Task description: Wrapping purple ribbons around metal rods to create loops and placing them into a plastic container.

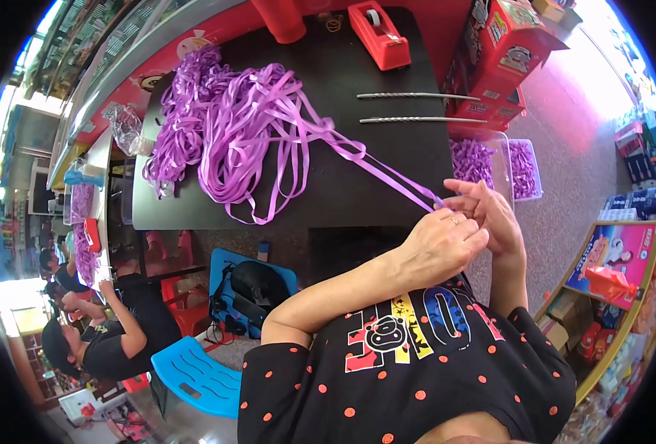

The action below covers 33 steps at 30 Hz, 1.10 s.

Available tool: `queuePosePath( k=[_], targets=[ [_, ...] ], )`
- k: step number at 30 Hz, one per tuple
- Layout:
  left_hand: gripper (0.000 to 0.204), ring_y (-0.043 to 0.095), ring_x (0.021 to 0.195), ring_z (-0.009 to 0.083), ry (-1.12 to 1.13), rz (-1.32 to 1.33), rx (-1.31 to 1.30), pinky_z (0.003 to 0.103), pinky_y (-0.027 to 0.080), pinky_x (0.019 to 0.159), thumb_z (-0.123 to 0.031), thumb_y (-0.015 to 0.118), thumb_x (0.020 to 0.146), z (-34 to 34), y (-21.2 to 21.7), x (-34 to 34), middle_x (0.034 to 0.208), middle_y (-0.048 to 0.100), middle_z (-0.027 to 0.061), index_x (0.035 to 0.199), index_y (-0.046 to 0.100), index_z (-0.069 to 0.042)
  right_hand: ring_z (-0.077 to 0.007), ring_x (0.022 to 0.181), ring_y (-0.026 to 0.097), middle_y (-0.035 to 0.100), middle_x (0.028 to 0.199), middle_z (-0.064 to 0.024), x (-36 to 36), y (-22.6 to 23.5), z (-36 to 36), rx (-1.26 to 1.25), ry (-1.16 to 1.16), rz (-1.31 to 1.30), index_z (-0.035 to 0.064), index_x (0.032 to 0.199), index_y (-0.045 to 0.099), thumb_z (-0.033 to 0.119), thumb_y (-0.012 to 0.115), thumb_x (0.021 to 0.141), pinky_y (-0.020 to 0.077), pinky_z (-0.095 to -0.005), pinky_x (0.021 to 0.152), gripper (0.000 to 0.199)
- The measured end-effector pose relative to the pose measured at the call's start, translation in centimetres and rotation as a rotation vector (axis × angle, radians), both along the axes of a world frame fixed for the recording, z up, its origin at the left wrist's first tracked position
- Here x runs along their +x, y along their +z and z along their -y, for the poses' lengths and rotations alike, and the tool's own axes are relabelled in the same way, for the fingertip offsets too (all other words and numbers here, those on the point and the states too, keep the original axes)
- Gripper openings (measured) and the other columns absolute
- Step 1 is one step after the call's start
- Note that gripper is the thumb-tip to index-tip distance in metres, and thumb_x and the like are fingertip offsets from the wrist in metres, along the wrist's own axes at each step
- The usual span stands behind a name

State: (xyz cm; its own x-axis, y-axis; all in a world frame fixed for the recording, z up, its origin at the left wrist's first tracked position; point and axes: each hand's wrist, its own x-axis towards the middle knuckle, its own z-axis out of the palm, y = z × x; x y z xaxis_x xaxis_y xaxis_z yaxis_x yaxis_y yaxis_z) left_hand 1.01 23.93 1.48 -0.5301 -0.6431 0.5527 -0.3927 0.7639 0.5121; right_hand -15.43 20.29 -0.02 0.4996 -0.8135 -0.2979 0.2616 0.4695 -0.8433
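Note:
A large tangled heap of purple ribbon [246,140] covers the left part of the black table [387,170]. From it a few strands run taut to the right, past the table's right edge, to my hands. My left hand [448,240], with a ring on one finger, is closed with its fingertips pinched on the ribbon. Right beside it, my right hand [492,214] has its fingers bent round the strand's end, one or two fingers raised. Between the two hands, the exact grip is partly hidden.
Two twisted metal rods [417,120] lie at the table's right side. Behind them stand a red tape dispenser [380,37] and a red container [280,21]. Clear bins of purple ribbon pieces [522,169] sit right of the table. A blue stool [198,376] and seated people are at left.

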Motion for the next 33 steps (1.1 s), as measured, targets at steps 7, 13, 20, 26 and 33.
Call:
queuePosePath(
  k=[7,13,20,26,33],
  targets=[
    [0.021,0.058,0.083,0.0241,-0.310,-0.071,-0.033,0.034,0.048,0.071,-0.009,0.067,0.068,-0.4,-0.9,-0.9,0.081,0.055,0.0074,0.087,0.060,-0.006,-0.0146,0.092,0.062,0.062,0.106,-0.0126,0.1,1.4,-0.7,0.043,0.131,0.013,-0.0022,0.130,0.046,0.013,0.059,0.090,0.0502,-0.0256,0.081,0.044],
    [0.034,0.056,0.100,0.0294,-0.004,-0.056,0.005,0.039,0.048,0.084,-0.005,0.067,0.068,1.8,1.4,5.7,0.110,0.056,0.0106,0.102,0.062,-0.006,-0.0065,0.077,0.058,0.062,0.092,-0.0064,-2.3,0.1,-0.6,-0.030,-0.117,0.051,-0.0026,0.122,0.053,0.003,0.059,0.086,0.0460,-0.0165,0.062,0.037],
    [0.030,0.052,0.113,0.0325,0.647,0.534,-0.032,0.043,0.037,0.099,-0.013,0.063,0.082,5.2,-0.5,15.3,0.122,0.056,0.0140,0.111,0.062,-0.007,-0.0028,0.068,0.049,0.062,0.089,-0.0010,-8.6,0.8,1.0,-0.240,-0.358,-0.259,-0.0014,0.122,0.056,0.006,0.051,0.092,0.0379,-0.0153,0.058,0.031],
    [0.019,0.053,0.099,0.0280,0.912,0.446,-0.125,0.041,0.040,0.089,-0.013,0.070,0.077,3.7,3.8,20.1,0.102,0.058,0.0105,0.093,0.070,-0.004,-0.0018,0.068,0.044,0.060,0.088,0.0017,-10.9,2.8,4.5,-0.459,-0.470,-0.659,-0.0003,0.118,0.060,0.007,0.051,0.092,0.0346,-0.0164,0.059,0.028],
    [0.028,0.061,0.098,0.0237,0.234,-0.162,0.115,0.032,0.047,0.086,-0.001,0.065,0.081,9.7,7.1,4.8,0.101,0.065,0.0119,0.108,0.066,-0.007,-0.0064,0.087,0.060,0.065,0.095,-0.0012,-9.4,7.5,7.4,-0.605,-0.238,-0.526,0.0021,0.119,0.059,0.009,0.052,0.093,0.0448,-0.0190,0.074,0.028]
  ],
)
